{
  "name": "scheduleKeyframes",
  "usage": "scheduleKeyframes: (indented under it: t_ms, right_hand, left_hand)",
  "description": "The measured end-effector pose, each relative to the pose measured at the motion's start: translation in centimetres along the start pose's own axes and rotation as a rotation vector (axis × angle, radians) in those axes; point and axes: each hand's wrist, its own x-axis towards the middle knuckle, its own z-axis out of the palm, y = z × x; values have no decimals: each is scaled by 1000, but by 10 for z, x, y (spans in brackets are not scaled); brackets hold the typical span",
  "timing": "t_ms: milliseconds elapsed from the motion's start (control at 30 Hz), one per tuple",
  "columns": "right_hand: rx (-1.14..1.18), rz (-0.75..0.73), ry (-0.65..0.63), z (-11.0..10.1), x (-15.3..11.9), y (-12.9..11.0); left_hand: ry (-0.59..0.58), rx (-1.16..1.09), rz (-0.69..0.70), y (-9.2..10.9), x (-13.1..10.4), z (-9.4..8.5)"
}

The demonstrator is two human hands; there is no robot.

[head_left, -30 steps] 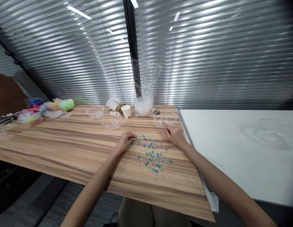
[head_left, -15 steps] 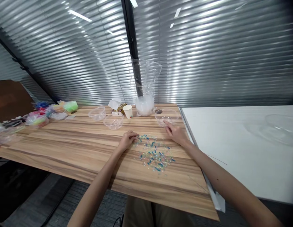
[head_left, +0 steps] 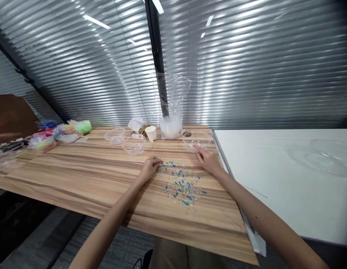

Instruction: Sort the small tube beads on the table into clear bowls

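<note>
Small tube beads (head_left: 184,186), blue, clear and pale, lie spread over the wooden table in front of me. At their upper left edge, my left hand (head_left: 151,168) rests with thumb and fingertips pinched together. Whatever is between those fingertips is too small to make out. My right hand (head_left: 209,160) stretches its index finger to the near side of a clear plastic bowl (head_left: 207,141). The other fingers are loosely bent and appear to hold nothing. I cannot tell whether the fingertip touches the bowl.
Two more clear bowls (head_left: 134,146) stand farther left, near a paper cup (head_left: 151,133) and a tissue pack (head_left: 137,129). A clear bag with white contents (head_left: 171,126) stands behind. Colourful packets (head_left: 44,140) crowd the left. A white table (head_left: 274,157) adjoins on the right.
Both hands keep nearly the same places and poses. The view has shifted slightly. At the far left edge, part of another person's blurred hand has come into sight.
</note>
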Motion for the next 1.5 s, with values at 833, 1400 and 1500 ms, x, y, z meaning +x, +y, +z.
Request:
scheduleKeyframes:
  t_ms: [833, 1400, 1500]
  right_hand:
    - [69, 22, -24, -5, -6, 0]
    - [215, 80, 4, -16, -12, -7]
    - [226, 72, 14, -17, -11, -8]
  left_hand:
    - [-96, -101, -46, -13, 8, -9]
    - [77, 35, 100, -7, 1, -4]
    - [-62, 19, 226, -3, 0, -2]
